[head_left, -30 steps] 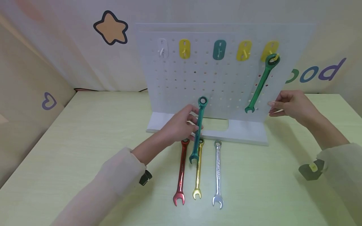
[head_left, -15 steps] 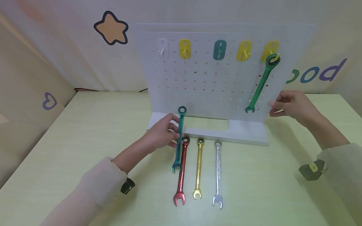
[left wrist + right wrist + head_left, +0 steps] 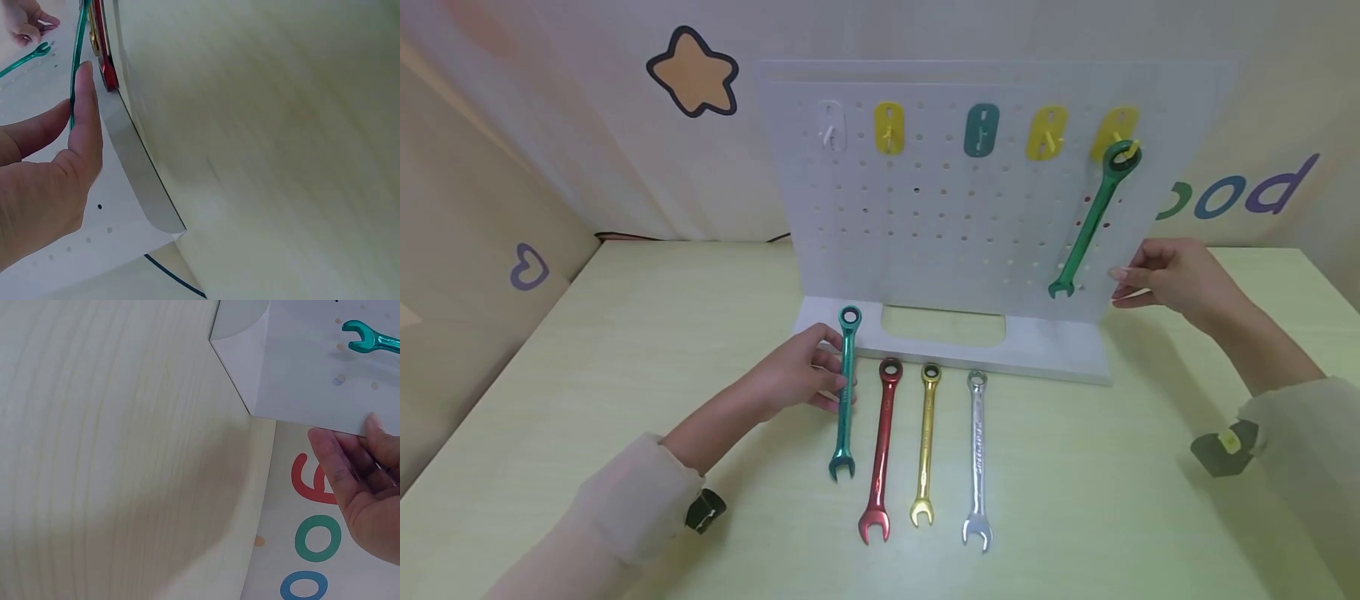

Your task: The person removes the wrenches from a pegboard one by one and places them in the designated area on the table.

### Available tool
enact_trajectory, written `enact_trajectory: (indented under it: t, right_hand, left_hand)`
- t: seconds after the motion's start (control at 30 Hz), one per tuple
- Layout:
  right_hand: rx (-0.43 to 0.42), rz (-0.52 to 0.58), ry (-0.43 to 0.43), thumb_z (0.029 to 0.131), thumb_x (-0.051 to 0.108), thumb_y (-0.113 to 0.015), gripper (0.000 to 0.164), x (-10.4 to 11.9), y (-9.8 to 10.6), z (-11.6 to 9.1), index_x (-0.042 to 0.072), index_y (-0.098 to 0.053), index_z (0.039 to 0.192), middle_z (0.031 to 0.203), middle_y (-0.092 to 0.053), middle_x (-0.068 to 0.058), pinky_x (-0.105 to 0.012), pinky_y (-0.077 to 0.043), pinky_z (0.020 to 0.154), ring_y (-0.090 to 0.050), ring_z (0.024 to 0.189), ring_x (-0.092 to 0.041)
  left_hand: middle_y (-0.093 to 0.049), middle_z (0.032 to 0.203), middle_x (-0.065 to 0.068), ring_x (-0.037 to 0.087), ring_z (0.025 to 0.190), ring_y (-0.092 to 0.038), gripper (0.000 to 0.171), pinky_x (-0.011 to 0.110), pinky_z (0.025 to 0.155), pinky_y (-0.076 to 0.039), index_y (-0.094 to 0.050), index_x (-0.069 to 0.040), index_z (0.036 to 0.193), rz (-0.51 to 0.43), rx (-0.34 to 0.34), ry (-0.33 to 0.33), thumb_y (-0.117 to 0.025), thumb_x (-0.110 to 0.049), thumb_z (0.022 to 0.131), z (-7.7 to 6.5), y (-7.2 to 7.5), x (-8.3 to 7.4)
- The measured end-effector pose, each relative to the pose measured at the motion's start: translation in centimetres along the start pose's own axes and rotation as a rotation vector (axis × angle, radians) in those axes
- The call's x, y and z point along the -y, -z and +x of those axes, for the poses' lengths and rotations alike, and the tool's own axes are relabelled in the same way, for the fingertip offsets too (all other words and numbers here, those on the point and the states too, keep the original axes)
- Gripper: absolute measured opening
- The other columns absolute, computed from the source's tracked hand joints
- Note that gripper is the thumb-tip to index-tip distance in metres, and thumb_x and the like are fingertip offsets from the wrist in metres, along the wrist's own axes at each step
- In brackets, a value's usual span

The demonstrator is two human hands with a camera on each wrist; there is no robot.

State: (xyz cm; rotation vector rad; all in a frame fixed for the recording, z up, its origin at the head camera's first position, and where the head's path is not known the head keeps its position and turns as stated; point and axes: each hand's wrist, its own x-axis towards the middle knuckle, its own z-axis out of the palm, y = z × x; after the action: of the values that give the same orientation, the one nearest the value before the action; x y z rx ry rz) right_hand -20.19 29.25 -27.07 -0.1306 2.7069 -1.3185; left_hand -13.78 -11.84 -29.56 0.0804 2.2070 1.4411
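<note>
The left hand (image 3: 793, 372) is carrying the teal wrench (image 3: 845, 417) leftward and down, to left of the frame's centre; toward the lower middle, the red wrench (image 3: 883, 450) and gold wrench (image 3: 927, 442) (each partly covered earlier) are showing whole.

This looks like a small screened-off corner or booth; whether it belongs to a home or a studio cannot be told. Pale cloth-like walls (image 3: 550, 150), printed with an orange star (image 3: 692, 73), a purple heart (image 3: 527, 286) at left and coloured letters (image 3: 1240, 190) at far right, enclose a light wood-grain table (image 3: 625, 333) bearing a white pegboard (image 3: 970, 279).
</note>
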Motion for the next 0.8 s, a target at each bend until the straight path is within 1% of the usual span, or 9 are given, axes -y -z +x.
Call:
enact_trajectory:
  t: [0.17,0.43,0.63,0.8]
  right_hand:
    - [0.003,-0.002,-0.004,0.092,0.011,-0.054,0.024,0.1,0.0,0.1,-0.012,-0.051,0.097,0.080,-0.065,-0.007,-0.030,-0.055,0.069,-0.066,0.071,-0.016]
    - [0.001,-0.008,-0.010,0.092,0.011,-0.054,0.024,0.2,0.1,-0.1,-0.011,-0.051,0.098,0.080,-0.065,-0.007,-0.033,-0.055,0.071,-0.066,0.072,-0.018]
    - [0.004,-0.006,-0.013,0.092,0.013,-0.055,0.025,0.1,0.1,-0.1,-0.011,-0.051,0.099,0.081,-0.065,-0.007,-0.034,-0.054,0.071,-0.066,0.072,-0.017]
    - [0.006,-0.012,-0.013,0.092,0.013,-0.055,0.026,0.1,0.1,-0.1,-0.011,-0.051,0.100,0.082,-0.065,-0.008,-0.033,-0.055,0.071,-0.066,0.072,-0.017]
  left_hand:
    - [-0.052,0.096,0.019,0.025,0.075,-0.065,0.035,0.036,0.068,-0.055,-0.037,0.002,0.117,-0.010,0.019,0.028,-0.053,0.009,0.087,-0.4,0.3,0.7]
    - [-0.052,0.088,0.016,0.020,0.061,-0.060,0.032,0.033,0.064,-0.056,-0.041,0.002,0.112,0.008,0.023,0.076,-0.057,0.010,0.084,-1.0,0.5,1.4]
    - [-0.053,0.087,0.016,0.019,0.062,-0.060,0.033,0.032,0.064,-0.056,-0.043,0.003,0.113,0.046,0.052,0.120,-0.058,0.009,0.084,-1.3,0.2,1.5]
    - [-0.053,0.085,0.015,0.019,0.063,-0.060,0.031,0.031,0.064,-0.056,-0.045,0.004,0.111,0.087,0.045,0.144,-0.059,0.009,0.083,-1.2,-0.1,1.5]
